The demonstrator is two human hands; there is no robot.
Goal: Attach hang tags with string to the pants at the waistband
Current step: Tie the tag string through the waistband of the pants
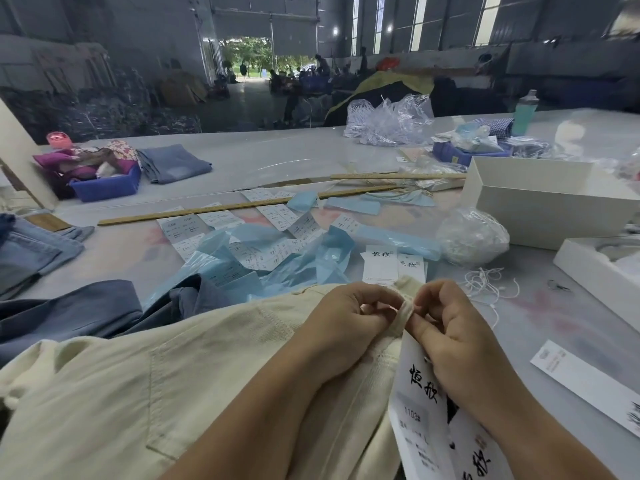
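Observation:
Cream pants [166, 386] lie across the near table with a back pocket showing. My left hand [343, 327] pinches a raised belt loop [406, 308] at the waistband from the left. My right hand [450, 327] pinches the same loop from the right, fingers curled. White hang tags [420, 393] with black characters hang below my right hand, against my wrist. The string at the loop is hidden by my fingers. Loose white strings [485, 282] lie on the table to the right.
More white hang tags [393, 266] lie just beyond my hands, amid blue plastic [277, 261] and paper slips. White boxes [540, 202] stand at right, a bag of fasteners [472, 235] beside them. Dark blue pants [76, 310] and folded jeans [31, 251] lie at left. A wooden ruler [242, 206] crosses the table.

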